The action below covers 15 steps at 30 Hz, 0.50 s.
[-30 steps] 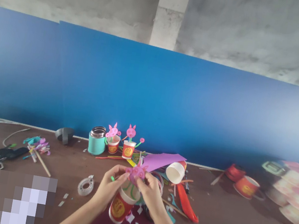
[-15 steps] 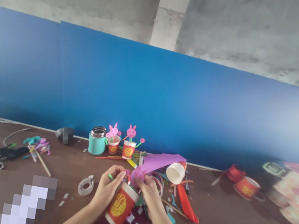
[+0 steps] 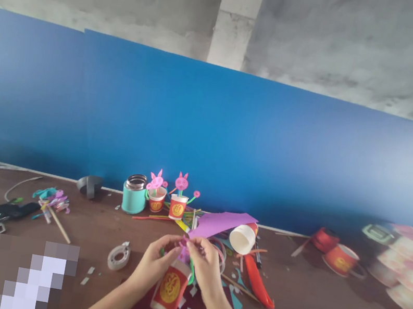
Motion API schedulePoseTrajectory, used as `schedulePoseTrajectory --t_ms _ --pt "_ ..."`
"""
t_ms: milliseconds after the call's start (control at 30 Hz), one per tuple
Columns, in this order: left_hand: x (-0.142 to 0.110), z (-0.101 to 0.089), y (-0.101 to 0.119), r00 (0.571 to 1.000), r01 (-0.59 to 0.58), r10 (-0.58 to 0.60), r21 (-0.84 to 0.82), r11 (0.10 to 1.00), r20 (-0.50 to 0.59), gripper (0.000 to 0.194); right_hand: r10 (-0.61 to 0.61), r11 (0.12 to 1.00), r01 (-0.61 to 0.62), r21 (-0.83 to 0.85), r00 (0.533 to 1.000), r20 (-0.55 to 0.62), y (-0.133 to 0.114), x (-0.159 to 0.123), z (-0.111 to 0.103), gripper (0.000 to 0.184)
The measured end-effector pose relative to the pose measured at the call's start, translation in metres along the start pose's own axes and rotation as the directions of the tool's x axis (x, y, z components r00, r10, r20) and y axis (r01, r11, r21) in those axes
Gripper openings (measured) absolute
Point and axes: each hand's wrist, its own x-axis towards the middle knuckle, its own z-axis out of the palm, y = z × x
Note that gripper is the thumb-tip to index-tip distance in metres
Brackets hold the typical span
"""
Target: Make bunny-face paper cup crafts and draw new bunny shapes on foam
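A red paper cup (image 3: 170, 286) with a gold emblem hangs slightly tilted between my hands, its base toward me. A pink paper cutout (image 3: 184, 252) rises from its mouth, partly covered by my fingers. My left hand (image 3: 157, 260) is closed, thumb and fingers pinching the cutout's left side. From the other side my right hand (image 3: 205, 266) pinches it near the top, fingertips close to those of my left. A green stem (image 3: 192, 272) curves out beside the cup's rim under my right hand.
Behind stand two finished-looking cups with pink animal heads (image 3: 182, 181) and a teal thermos (image 3: 134, 195). Clear tape (image 3: 118, 256) lies left. Purple paper (image 3: 224, 222), a tipped cup (image 3: 243, 238) and a red balloon-like strip (image 3: 258, 282) lie right. A blue partition (image 3: 209, 139) borders the table.
My right hand has moved up and shifted its hold on the cutout. The cup has swung more upright and slightly right. My left hand has lowered slightly.
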Motion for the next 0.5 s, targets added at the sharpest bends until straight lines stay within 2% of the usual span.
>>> schedulePoseTrajectory --t_ms 67,133,267,367,500 --pt "-0.001 -0.003 -0.001 1.0 -0.006 0.006 -0.034 0.999 -0.012 0.05 0.121 0.981 -0.119 0.154 0.993 0.0 0.003 0.003 0.0 0.029" --pt "0.001 -0.009 -0.007 1.0 0.019 -0.019 -0.1 0.995 -0.002 0.062 0.167 0.95 -0.163 0.268 0.986 0.006 0.003 0.004 -0.001 0.035" --pt "0.012 -0.029 -0.027 0.972 0.205 -0.184 -0.149 0.967 0.145 0.065 0.189 0.919 -0.2 0.339 0.98 0.067 0.0 0.003 -0.001 0.035" --pt "0.016 -0.039 -0.035 0.944 0.311 -0.288 -0.135 0.941 0.164 0.052 0.168 0.939 -0.182 0.293 0.983 0.071 0.001 0.001 0.001 0.033" --pt "0.005 -0.039 -0.026 0.905 0.419 -0.413 -0.046 0.907 0.098 0.025 0.094 0.987 -0.1 0.126 0.994 0.052 0.004 -0.003 0.004 0.028"
